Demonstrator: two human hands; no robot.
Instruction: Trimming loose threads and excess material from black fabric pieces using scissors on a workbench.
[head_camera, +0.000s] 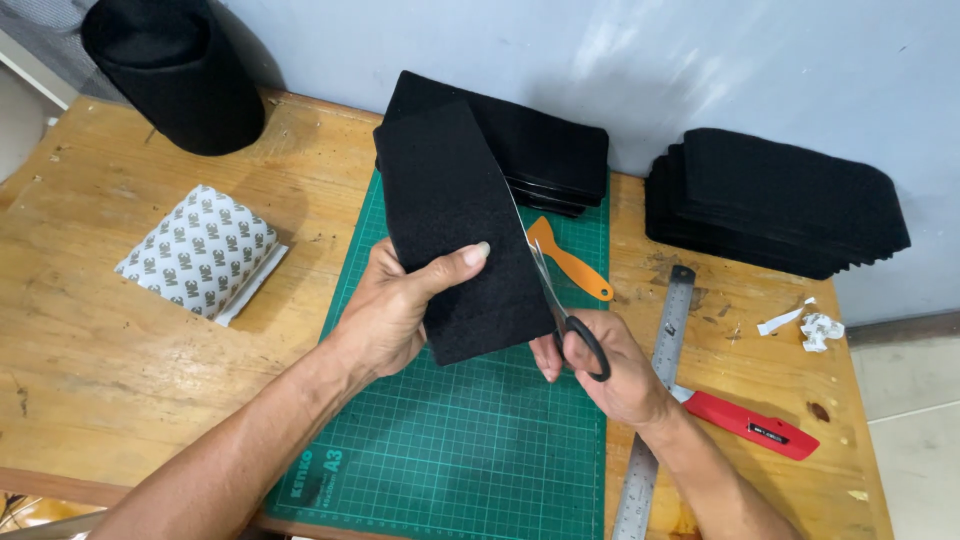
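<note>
Above the green cutting mat (470, 450), the left hand (390, 310) holds a black felt sheet (455, 230) upright, thumb pressed across its front face and fingers behind. This sheet is rectangular, matte and dark, with one top corner angled off. At its right edge, the right hand (610, 365) grips black-handled scissors (565, 310), fingers closed through the loops; the blades run up along the sheet's edge. How far the blades are parted cannot be made out. Left-hand fingers are hidden behind the sheet. An orange scraper (570, 262) is partly covered by the sheet, and a steel ruler (660, 370) is cut off at the bottom edge.
</note>
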